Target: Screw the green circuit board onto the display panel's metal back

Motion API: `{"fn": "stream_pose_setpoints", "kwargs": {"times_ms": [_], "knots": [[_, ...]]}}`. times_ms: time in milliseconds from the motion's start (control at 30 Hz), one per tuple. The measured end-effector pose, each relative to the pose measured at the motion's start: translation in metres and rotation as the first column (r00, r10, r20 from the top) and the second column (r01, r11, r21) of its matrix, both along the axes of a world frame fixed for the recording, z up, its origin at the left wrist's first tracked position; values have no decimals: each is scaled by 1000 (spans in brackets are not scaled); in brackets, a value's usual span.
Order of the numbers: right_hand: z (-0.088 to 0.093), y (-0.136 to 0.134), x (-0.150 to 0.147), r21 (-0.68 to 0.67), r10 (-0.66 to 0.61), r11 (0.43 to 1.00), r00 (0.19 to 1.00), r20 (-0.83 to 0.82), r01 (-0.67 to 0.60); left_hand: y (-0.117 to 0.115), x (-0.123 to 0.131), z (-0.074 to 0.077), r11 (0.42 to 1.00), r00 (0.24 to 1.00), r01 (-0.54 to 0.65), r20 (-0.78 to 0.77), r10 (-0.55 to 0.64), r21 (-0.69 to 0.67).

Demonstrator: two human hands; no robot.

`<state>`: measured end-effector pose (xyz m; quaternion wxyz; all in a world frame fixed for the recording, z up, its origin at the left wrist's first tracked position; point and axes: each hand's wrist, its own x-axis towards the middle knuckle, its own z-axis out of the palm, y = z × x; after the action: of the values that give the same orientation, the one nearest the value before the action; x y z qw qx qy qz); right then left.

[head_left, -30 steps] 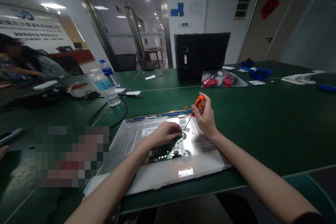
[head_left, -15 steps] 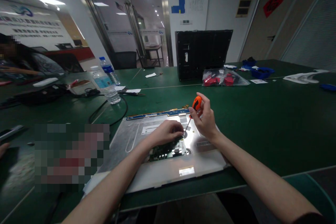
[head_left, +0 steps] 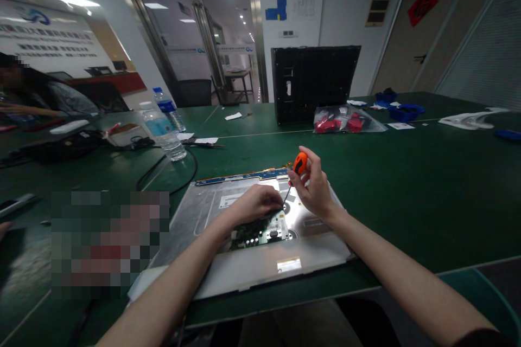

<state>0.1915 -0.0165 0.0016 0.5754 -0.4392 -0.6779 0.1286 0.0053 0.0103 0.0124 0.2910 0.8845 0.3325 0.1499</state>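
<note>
My right hand [head_left: 316, 188] grips the orange and black handle of a screwdriver [head_left: 300, 163], its thin shaft slanting down and to the left. The tip comes down at the upper right corner of a green circuit board [head_left: 254, 234]. My left hand [head_left: 260, 201] lies over the board's upper part, fingers curled and pinched together beside the tip. What those fingers hold, if anything, is hidden. Beneath both hands is a flat silvery display panel [head_left: 220, 276], with a narrow blue circuit strip [head_left: 238, 177] along its far edge.
Two water bottles [head_left: 167, 133] and a black cable [head_left: 194, 165] lie left of the panel. Beyond it stand a black monitor casing [head_left: 315, 84] and a plastic bag of red parts [head_left: 345, 121]. Blue trays [head_left: 405, 113] sit far right. Another person [head_left: 44, 92] is at far left.
My right hand and the screwdriver handle have shifted slightly left and down, with the tip staying near the board's corner. My left hand has barely moved.
</note>
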Motion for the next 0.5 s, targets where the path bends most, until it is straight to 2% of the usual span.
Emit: {"fn": "stream_pose_setpoints", "kwargs": {"times_ms": [100,267,500], "knots": [[0,1,0,42,-8,999,1000,27,7,1,-1,-1,1000,1000,3,9,-3,21],[-4,6,-2,197,-14,980,999,45,5,1,0,-3,999,1000,19,14,-20,36],[-5,7,-4,234,16,972,996,83,-35,1,-1,-3,997,999,45,14,-46,61]]}}
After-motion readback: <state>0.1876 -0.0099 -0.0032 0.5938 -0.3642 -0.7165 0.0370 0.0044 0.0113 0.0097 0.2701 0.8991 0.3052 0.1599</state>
